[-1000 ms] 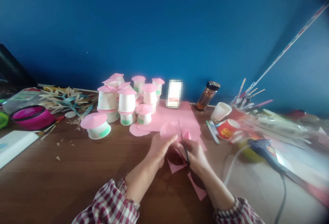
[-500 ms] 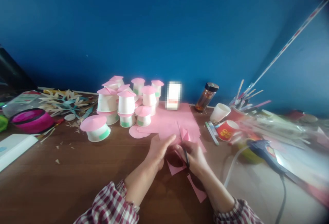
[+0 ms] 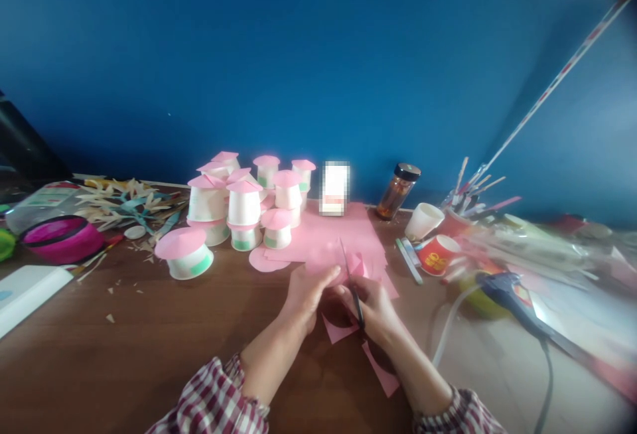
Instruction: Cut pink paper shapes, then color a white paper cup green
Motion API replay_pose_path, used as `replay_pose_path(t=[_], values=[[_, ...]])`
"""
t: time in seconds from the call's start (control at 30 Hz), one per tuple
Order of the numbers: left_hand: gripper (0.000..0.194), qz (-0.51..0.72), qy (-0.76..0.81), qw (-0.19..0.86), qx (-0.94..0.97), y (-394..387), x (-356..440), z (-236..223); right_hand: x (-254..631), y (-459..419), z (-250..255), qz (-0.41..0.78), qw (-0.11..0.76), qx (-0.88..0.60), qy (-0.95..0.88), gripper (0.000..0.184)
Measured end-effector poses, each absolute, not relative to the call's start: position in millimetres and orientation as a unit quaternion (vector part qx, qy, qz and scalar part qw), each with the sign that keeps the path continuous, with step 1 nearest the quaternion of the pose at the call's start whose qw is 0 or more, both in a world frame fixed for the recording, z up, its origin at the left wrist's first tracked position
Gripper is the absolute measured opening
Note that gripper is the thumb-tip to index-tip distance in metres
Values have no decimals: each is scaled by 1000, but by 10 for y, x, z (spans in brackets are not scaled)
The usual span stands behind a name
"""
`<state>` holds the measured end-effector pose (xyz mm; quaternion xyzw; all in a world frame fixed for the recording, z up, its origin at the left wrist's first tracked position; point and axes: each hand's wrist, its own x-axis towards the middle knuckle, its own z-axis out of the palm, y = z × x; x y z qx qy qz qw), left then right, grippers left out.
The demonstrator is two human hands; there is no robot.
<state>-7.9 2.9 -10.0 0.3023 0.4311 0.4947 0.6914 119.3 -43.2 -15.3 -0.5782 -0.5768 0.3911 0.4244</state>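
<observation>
My left hand (image 3: 309,288) pinches a piece of pink paper (image 3: 321,258) between thumb and fingers. The fingers of my right hand (image 3: 375,304) are closed round a pair of scissors (image 3: 357,304). Their thin blades point away from me and lie at the right side of the held paper. A folded or curled pink strip stands up just beyond my right fingers. Below my hands, pink paper offcuts (image 3: 382,369) with curved edges lie on the table. Behind the held piece is a stack of pink sheets (image 3: 343,221).
Paper cups with pink cone tops (image 3: 243,205) stand in a cluster at left, one cup (image 3: 185,253) nearer me. At right are a dark-lidded bottle (image 3: 398,192), a red paper cup (image 3: 438,255) and a glue gun (image 3: 517,298) with its cord. A magenta pouch (image 3: 62,239) lies far left.
The view has tilted up slightly, so the things on the table sit lower. The scissor blades have shifted a little to the left; both hands keep their hold.
</observation>
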Motion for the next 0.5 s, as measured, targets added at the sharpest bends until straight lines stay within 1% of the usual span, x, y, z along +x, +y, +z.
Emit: replay_pose_path(t=[0.2,0.5], values=[[43,482,432,708,281,84,-67,-179,1183,-433,-132,386,421,-581,-580,34],[40,490,431,696,300,13,-95,-64,1177,-426,-87,373,419,-588,-582,33]])
